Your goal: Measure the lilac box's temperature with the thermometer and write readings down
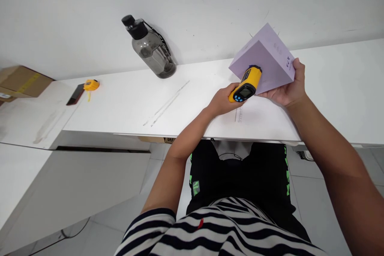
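Observation:
A yellow and black infrared thermometer (250, 82) with a small display and blue buttons is in my left hand (223, 100), whose fingers wrap round its handle. Its front end is at the near face of a lilac box (267, 60); whether they touch I cannot tell. My right hand (289, 88) grips that box from below and at its right side, holding it tilted over the white table (336, 100). Part of my left hand's grip is hidden by the thermometer.
A grey water bottle (154, 52) with a black cap stands near the wall. Further left lie a yellow tape measure (91, 85) and a dark flat object (75, 95). A cardboard box (25, 82) sits at the far left. The table's front edge runs before my lap.

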